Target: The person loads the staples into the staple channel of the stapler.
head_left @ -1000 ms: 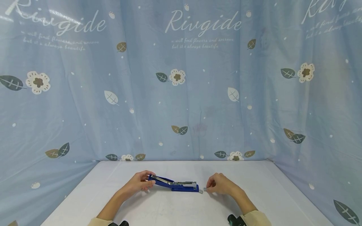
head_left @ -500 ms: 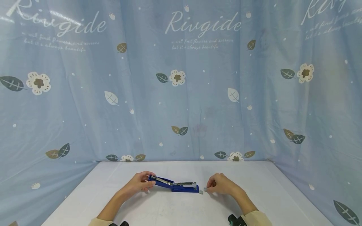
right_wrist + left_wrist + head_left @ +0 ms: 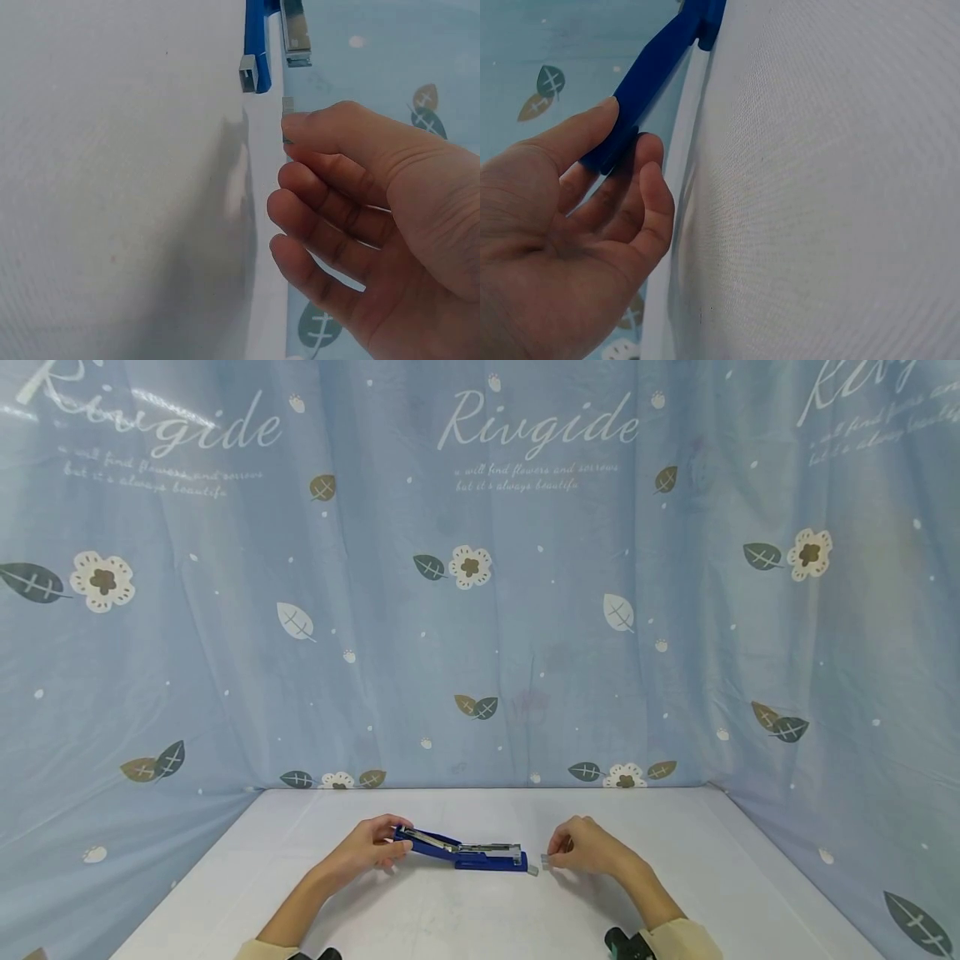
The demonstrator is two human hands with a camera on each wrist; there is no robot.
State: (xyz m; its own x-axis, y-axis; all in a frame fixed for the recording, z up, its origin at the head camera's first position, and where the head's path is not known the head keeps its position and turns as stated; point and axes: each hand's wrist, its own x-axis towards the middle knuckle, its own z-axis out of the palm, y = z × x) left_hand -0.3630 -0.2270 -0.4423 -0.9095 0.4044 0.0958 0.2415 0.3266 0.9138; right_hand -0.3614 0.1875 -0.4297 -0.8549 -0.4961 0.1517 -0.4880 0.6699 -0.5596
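Note:
A blue stapler (image 3: 491, 863) stands on the white table with its top swung far back to the left, baring the metal magazine (image 3: 491, 847). My left hand (image 3: 371, 843) holds the raised end of the top, thumb on one side and fingers on the other; the left wrist view shows the blue top (image 3: 649, 79) between them. To the right of the stapler, my right hand (image 3: 588, 847) pinches a short strip of staples (image 3: 288, 106) between thumb and forefinger, just off the stapler's front end. Beside that end lies a second strip of staples (image 3: 249, 75).
The white tabletop (image 3: 450, 918) stretches in front of and behind the stapler. A blue patterned curtain (image 3: 480, 635) closes off the back and both sides.
My right hand has risen very slightly, tilting the pinched strip of staples a little. My left hand and the stapler have stayed in place.

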